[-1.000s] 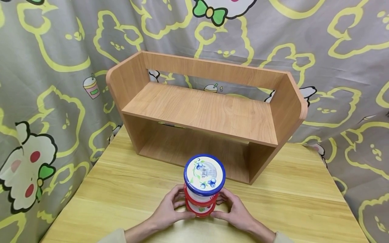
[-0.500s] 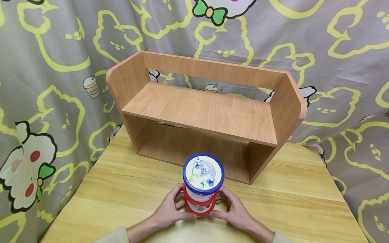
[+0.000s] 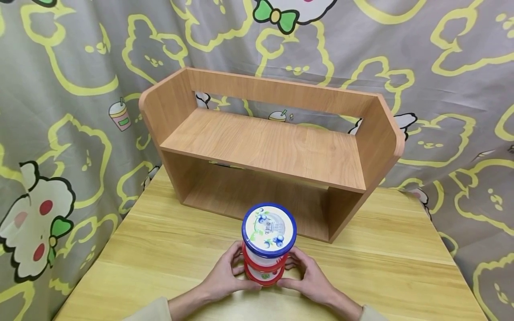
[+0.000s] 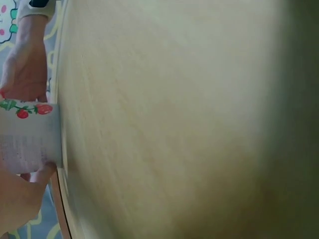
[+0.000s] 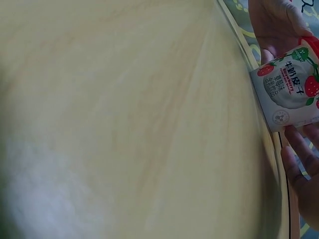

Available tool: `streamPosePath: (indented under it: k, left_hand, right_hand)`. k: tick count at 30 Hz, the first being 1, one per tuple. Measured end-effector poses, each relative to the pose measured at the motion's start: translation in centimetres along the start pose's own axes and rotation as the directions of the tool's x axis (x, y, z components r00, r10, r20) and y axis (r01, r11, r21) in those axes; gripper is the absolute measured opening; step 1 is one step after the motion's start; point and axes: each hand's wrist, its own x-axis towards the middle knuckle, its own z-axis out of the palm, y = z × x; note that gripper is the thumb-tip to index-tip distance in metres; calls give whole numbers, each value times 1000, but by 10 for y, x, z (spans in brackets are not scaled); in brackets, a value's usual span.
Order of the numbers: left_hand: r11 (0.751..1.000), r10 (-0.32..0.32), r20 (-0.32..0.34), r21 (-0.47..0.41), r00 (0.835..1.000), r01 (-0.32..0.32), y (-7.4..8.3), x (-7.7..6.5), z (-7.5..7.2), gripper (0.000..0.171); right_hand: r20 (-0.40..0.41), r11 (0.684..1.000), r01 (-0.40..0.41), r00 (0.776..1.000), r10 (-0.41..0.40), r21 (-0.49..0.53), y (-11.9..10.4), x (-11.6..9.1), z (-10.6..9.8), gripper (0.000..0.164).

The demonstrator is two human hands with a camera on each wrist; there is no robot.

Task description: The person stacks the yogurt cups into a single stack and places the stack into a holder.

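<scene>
A stack of round printed tubs stands upright in front of me. On top is a blueberry tub with a blue-rimmed lid [image 3: 269,229]; red rims [image 3: 265,266] show beneath it. My left hand [image 3: 225,276] grips the stack low on its left side, thumb along the near edge. From the other side my right hand [image 3: 311,278] holds it the same way, fingers behind. A white tub wall with strawberries [image 4: 30,134] sits between both hands in the left wrist view. In the right wrist view, the strawberry tub [image 5: 291,89] shows its printed label, with fingertips at its base.
Behind the stack stands a two-tier wooden shelf [image 3: 261,145] with raised side panels and a back rail. The light wooden table [image 3: 160,240] reaches to a grey patterned curtain [image 3: 80,147] at the back and sides.
Both hands keep their hold on the stack. Over the last second it has shifted only very slightly to the left, then stayed in place.
</scene>
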Motion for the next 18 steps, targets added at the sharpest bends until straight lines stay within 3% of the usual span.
streamPosePath:
  k: [12, 18]
  left_hand:
    - [999, -1, -14, 51, 1000, 2, 2, -1, -1, 87]
    - [998, 0, -11, 57, 1000, 1, 3, -1, -1, 86]
  right_hand:
    - [15, 1000, 9, 1000, -9, -3, 0, -2, -2, 67]
    - [-17, 999, 30, 999, -30, -19, 1, -5, -3, 64]
